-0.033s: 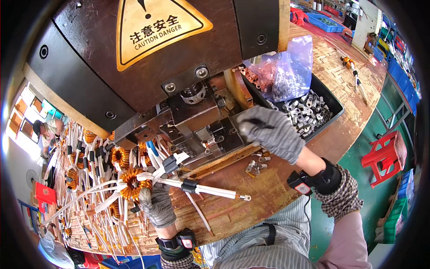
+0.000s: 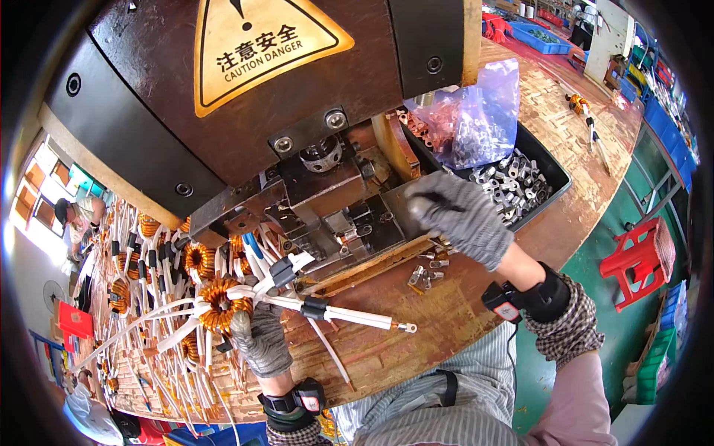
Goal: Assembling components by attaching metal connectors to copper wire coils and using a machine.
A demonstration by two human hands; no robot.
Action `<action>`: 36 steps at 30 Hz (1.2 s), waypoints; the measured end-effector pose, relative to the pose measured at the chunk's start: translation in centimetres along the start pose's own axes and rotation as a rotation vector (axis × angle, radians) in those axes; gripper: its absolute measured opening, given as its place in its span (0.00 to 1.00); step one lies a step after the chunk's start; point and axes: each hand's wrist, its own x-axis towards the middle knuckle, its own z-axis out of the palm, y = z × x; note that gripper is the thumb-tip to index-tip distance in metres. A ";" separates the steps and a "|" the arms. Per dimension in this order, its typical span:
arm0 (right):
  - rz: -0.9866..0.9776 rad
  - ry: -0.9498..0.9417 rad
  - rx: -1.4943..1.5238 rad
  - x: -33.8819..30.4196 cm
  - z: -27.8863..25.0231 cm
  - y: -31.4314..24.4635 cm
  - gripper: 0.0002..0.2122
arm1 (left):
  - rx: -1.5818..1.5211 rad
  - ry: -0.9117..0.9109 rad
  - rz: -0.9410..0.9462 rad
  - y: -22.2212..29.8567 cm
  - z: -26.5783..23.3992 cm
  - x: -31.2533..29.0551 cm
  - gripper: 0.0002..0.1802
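Note:
My left hand, in a grey knit glove, is closed round the lower edge of a copper-wound toroidal coil. White-sleeved leads spread from this coil; one with a black sleeve points right and ends in a silver ring terminal. My right hand, gloved alike, is raised beside the press's die, apart from the coil. Its fingers are curled toward the thumb; whatever is between them, if anything, is hidden. Several loose terminals lie on the bench below that hand.
The large dark press fills the upper middle. Right of it, a black tray holds many silver terminals and a plastic bag. More coils crowd the wooden bench at left. A red stool stands at right.
My right hand has shifted slightly right and down, away from the die. My left hand and the coil have stayed in place.

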 end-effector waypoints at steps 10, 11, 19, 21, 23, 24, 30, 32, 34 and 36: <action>0.118 0.464 0.026 -3.0 -7.4 6.9 0.06 | 0.018 -0.064 -0.031 -0.4 -0.6 0.5 0.32; 0.032 0.517 0.021 -3.1 -7.4 7.1 0.06 | 0.016 -0.065 -0.029 -0.4 -0.5 0.5 0.32; 0.055 0.492 0.017 -3.1 -7.3 5.8 0.06 | -0.096 -0.175 -0.072 0.4 -0.5 0.3 0.34; 0.083 0.471 0.104 -4.0 -7.2 4.4 0.07 | -0.160 -0.214 -0.037 1.0 0.7 -0.4 0.35; 0.322 0.124 0.206 -4.6 -4.7 0.5 0.11 | -0.114 -0.272 -0.060 1.4 -0.2 -1.0 0.37; 0.145 0.012 0.014 -4.8 -3.4 -1.4 0.14 | -0.084 -0.300 -0.038 1.8 -0.4 -1.5 0.38; -0.197 -0.493 -0.540 -6.0 2.3 -6.2 0.13 | 0.014 -0.350 0.002 2.6 0.5 -3.7 0.38; -0.259 -0.576 -0.520 -7.7 3.1 -7.5 0.11 | -0.194 -0.210 0.037 0.7 -4.0 -2.6 0.36; -0.321 -0.676 -0.494 -10.3 5.4 -7.4 0.10 | -0.132 0.011 0.184 0.0 -3.2 -2.6 0.29; -0.545 -0.410 -0.377 -13.1 9.1 -4.3 0.12 | 0.006 0.027 0.132 1.6 1.8 -5.4 0.25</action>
